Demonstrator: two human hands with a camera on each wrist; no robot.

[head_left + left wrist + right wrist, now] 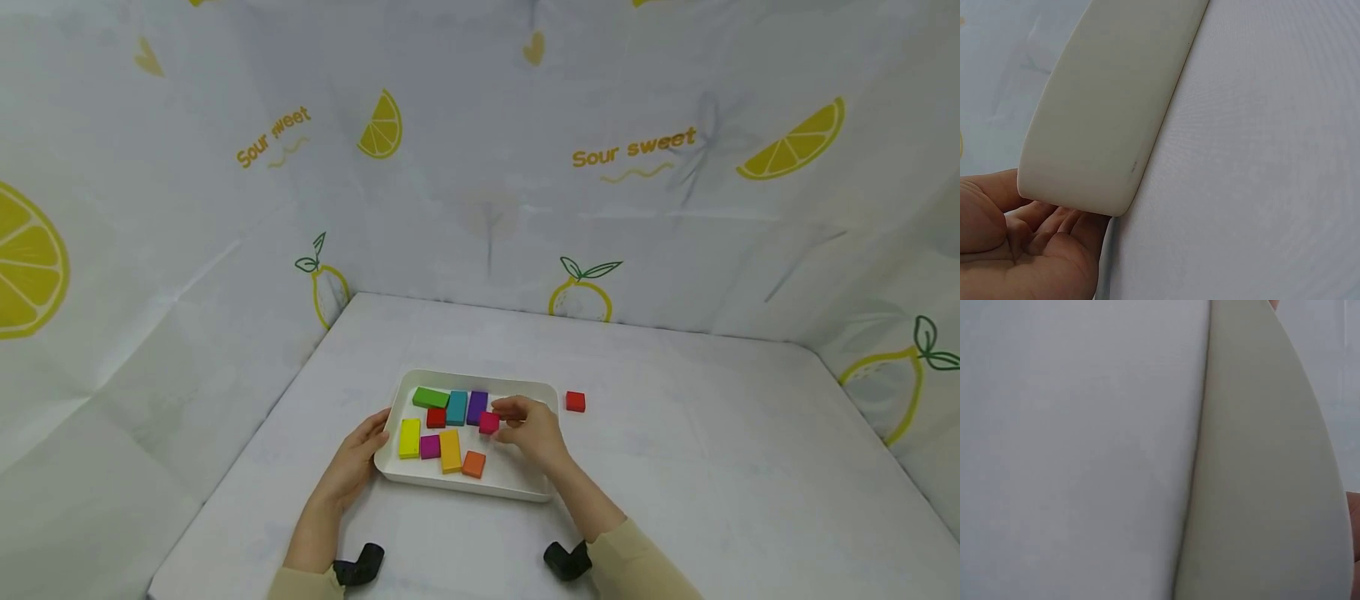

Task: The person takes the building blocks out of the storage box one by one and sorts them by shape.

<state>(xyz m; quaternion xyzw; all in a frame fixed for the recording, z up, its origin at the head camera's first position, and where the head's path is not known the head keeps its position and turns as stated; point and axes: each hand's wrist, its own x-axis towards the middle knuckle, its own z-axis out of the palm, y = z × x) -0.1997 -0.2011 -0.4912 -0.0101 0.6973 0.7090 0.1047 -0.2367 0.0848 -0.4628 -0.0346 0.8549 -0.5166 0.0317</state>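
The left hand [358, 457] grips the near end of a shallow white rectangular tray [525, 468], its thumb at the rim and its fingers against the outer wall. The right hand [534, 432] pinches a small pinkish-red block [489, 422] between thumb and fingers, inside the tray's outline (whether the block touches the tray floor, I cannot tell).

Nearest the left hand is an upright-lying yellow rectangular block [409, 439], then a small magenta block [430, 447] and an amber rectangular block [450, 452]. Farther forward between the hands are a green rectangular block [431, 397], a small red block [437, 417] and a teal rectangular block [456, 408]. A purple rectangular block [477, 408] sits just beside the right hand's fingertips; a small orange block [473, 464] lies nearer the person. Beyond the right hand, outside the tray, a bright red block [575, 402] rests on the white tabletop [712, 467].
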